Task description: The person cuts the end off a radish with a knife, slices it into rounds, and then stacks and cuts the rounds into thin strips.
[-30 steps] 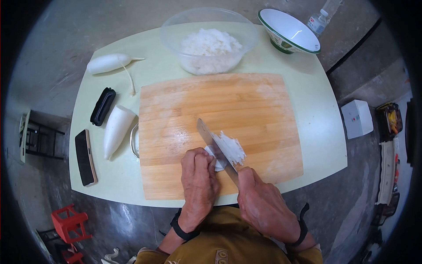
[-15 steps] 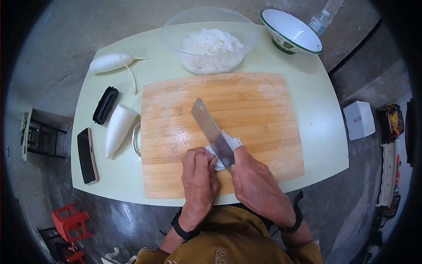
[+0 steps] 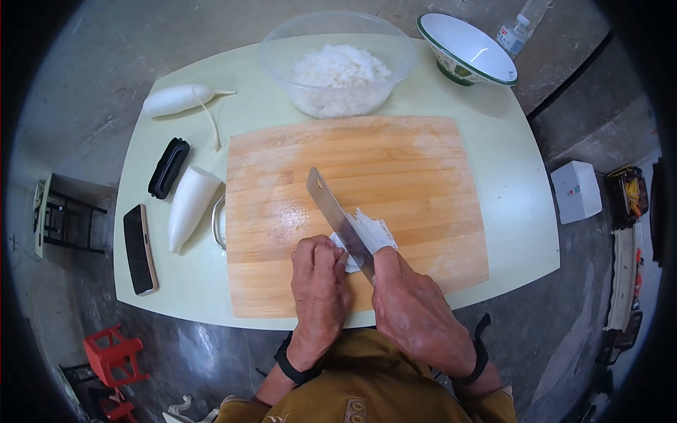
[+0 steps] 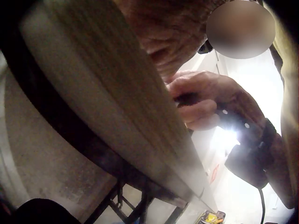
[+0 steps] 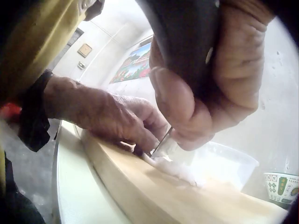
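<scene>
A wooden board bears a small white radish piece, which the left hand holds down with bent fingertips near the board's front edge. Against that piece stands the blade of a knife, slanting up and left. Curled round the knife's dark handle is the right hand, also seen in the head view. White strips lie right of the blade, partly under the right hand. In the right wrist view the left hand is close beside the blade's edge.
Behind the board are a clear bowl of white shreds and a green-rimmed bowl. To the left lie two white radishes, a black case, a phone and a metal handle. A bottle is at the back right.
The knife and right hand shifted left and up from a second ago; the blade rose, then came lower again. More strips show beside it than half a second ago. The left hand stays nearly still.
</scene>
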Demonstrator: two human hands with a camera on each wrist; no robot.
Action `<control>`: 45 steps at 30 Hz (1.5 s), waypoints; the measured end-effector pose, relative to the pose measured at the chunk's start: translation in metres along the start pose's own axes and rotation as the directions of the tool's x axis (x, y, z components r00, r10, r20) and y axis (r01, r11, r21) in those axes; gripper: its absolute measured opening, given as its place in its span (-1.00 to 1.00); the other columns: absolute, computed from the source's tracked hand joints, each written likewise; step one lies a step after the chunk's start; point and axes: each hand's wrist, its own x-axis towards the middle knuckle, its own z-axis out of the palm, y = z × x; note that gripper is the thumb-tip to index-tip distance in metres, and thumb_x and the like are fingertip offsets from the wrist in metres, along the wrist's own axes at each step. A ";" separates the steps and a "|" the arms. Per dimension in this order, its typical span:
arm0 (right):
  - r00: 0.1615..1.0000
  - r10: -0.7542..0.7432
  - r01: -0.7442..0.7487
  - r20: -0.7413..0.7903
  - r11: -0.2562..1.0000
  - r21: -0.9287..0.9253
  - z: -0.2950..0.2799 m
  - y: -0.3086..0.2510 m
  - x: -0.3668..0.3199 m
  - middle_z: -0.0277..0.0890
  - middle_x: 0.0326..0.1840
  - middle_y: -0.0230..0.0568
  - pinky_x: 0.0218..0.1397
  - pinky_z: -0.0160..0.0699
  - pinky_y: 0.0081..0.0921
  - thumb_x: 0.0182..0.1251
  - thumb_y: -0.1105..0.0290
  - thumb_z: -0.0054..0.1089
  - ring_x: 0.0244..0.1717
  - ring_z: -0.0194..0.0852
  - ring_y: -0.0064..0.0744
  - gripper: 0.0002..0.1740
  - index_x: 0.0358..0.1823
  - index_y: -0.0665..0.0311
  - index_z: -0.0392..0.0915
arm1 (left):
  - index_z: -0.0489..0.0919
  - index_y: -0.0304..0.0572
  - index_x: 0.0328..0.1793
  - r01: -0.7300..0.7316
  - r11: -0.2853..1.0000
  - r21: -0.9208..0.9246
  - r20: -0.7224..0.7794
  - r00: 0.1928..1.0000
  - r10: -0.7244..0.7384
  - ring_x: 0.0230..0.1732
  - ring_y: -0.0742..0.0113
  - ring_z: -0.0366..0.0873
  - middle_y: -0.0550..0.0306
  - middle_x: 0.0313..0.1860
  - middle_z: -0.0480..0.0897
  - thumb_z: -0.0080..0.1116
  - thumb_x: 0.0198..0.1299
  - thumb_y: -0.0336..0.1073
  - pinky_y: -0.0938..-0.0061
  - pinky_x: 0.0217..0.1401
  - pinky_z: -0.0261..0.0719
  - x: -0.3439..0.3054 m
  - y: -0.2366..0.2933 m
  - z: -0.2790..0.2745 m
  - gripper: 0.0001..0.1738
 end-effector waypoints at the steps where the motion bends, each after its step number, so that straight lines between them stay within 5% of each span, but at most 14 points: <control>1: 1.000 0.025 -0.025 0.009 0.999 -0.024 0.000 -0.001 0.000 0.40 -0.19 0.21 -0.30 0.50 0.08 0.14 0.61 0.13 -0.30 0.50 0.34 -0.63 -0.10 0.35 0.15 | 0.45 -0.37 -0.20 0.000 1.000 0.005 0.002 1.000 0.000 -0.22 -0.06 0.51 -0.13 -0.22 0.48 0.16 0.11 -0.69 0.28 -0.19 0.52 0.000 0.000 0.000 -0.81; 11: 0.989 0.119 -0.111 0.086 0.990 -0.091 -0.003 -0.006 -0.011 0.43 -0.13 0.25 -0.28 0.54 0.06 0.13 0.59 0.18 -0.28 0.54 0.31 -0.60 -0.08 0.39 0.18 | 0.47 -0.38 -0.20 -0.032 0.999 0.024 0.019 0.999 0.032 -0.21 -0.08 0.52 -0.15 -0.21 0.50 0.19 0.08 -0.70 0.26 -0.18 0.53 0.002 0.000 0.000 -0.80; 13: 0.996 0.082 -0.081 0.041 0.996 -0.045 0.000 -0.003 0.000 0.40 -0.25 0.31 -0.27 0.39 0.13 0.18 0.64 0.07 -0.32 0.43 0.40 -0.70 -0.15 0.39 0.15 | 0.46 -0.30 -0.21 -0.008 1.000 -0.014 0.043 0.999 0.009 -0.13 -0.08 0.44 -0.09 -0.16 0.49 0.15 -0.04 -0.70 0.21 -0.09 0.45 0.000 -0.004 0.002 -0.74; 16: 0.999 0.030 -0.029 0.017 0.997 -0.070 0.004 0.000 0.021 0.46 -0.17 0.28 -0.27 0.57 0.00 0.13 0.61 0.17 -0.24 0.56 0.29 -0.64 -0.11 0.39 0.19 | 0.46 -0.29 -0.21 -0.020 1.000 -0.014 0.043 0.999 0.021 -0.14 -0.07 0.44 -0.08 -0.17 0.49 0.15 -0.03 -0.70 0.21 -0.09 0.45 0.001 -0.001 -0.001 -0.74; 20: 0.999 0.009 -0.012 -0.045 0.997 -0.074 0.011 0.011 0.021 0.45 -0.23 0.28 -0.28 0.53 0.01 0.15 0.63 0.15 -0.24 0.52 0.34 -0.67 -0.14 0.38 0.19 | 0.46 -0.28 -0.20 -0.013 1.000 -0.010 0.026 1.000 0.013 -0.14 -0.07 0.45 -0.08 -0.18 0.50 0.15 0.00 -0.70 0.22 -0.11 0.46 0.000 -0.001 0.000 -0.74; 23: 0.979 -0.140 0.146 -0.148 0.989 0.033 0.010 0.019 0.014 0.42 -0.25 0.29 -0.32 0.47 0.07 0.18 0.62 0.11 -0.28 0.48 0.39 -0.70 -0.16 0.38 0.17 | 0.47 -0.35 -0.16 -0.052 0.999 -0.014 -0.007 0.999 0.052 -0.21 -0.04 0.53 -0.12 -0.22 0.52 0.14 0.10 -0.70 0.30 -0.15 0.53 0.000 -0.004 0.000 -0.79; 45: 0.998 -0.023 0.024 -0.057 1.000 0.015 0.001 0.008 -0.008 0.38 -0.27 0.21 -0.32 0.44 0.08 0.24 0.61 0.06 -0.31 0.47 0.34 -0.72 -0.14 0.35 0.15 | 0.53 -0.37 -0.22 -0.050 0.999 0.022 -0.008 0.999 0.050 -0.20 0.00 0.57 -0.10 -0.21 0.53 0.25 0.05 -0.66 0.31 -0.18 0.56 0.000 -0.003 0.001 -0.81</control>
